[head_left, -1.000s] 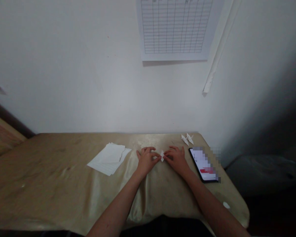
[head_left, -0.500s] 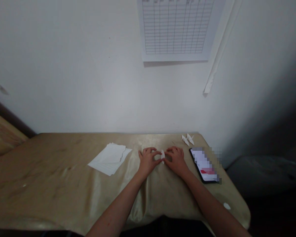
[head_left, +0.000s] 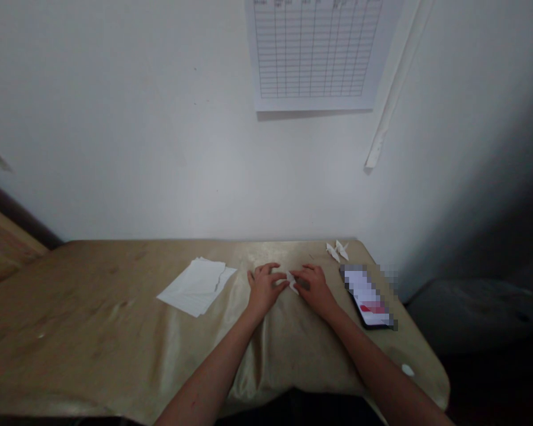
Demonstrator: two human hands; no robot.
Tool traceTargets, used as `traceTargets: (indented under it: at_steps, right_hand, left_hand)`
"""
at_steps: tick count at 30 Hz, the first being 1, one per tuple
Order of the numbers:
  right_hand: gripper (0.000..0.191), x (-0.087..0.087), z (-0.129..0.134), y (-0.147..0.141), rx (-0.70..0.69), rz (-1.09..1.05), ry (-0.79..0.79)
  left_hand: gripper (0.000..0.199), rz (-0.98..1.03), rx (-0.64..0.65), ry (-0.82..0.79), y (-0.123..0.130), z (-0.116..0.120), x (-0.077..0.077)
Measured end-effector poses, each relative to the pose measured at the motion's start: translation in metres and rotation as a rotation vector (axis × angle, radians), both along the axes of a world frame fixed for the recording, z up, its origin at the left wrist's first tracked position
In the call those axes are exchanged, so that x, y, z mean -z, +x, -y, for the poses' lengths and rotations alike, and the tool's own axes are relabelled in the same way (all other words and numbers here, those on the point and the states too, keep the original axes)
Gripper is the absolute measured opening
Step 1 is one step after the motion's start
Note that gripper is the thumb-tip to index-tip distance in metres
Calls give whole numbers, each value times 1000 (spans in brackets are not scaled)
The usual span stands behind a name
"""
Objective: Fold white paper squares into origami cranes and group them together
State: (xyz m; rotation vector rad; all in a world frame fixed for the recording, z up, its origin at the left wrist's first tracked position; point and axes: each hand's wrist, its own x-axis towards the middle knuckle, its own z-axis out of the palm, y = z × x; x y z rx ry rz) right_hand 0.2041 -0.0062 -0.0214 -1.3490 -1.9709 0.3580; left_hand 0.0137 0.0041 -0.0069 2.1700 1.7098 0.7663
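Observation:
Between my fingertips, close above the cloth-covered table (head_left: 115,349), is a small piece of folded white paper (head_left: 291,280). My left hand (head_left: 263,287) pinches its left side with thumb and forefinger. From the right, my right hand (head_left: 313,286) grips the other side the same way. My fingers partly hide the paper, so its exact folds do not show. Two folded paper cranes (head_left: 337,251) lie beyond my right hand, near the table's far right corner.
A stack of white paper sheets (head_left: 193,288) lies left of my hands. On the right rests a phone (head_left: 368,297) with a lit screen. A small white scrap (head_left: 407,370) is near the right edge. A printed chart (head_left: 313,59) hangs on the wall.
The folded paper looks turned and a little wider between my fingers. Both hands have shifted very slightly and still pinch it.

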Motion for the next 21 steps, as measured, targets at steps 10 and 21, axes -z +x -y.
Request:
traceTargets:
  at_steps: [10, 21]
  right_hand:
    - [15, -3, -3, 4, 109, -6, 91]
    - [21, -2, -2, 9, 114, 167, 45]
  left_hand:
    - [14, 25, -28, 5, 3, 2, -4]
    - [11, 12, -42, -15, 2, 2, -6]
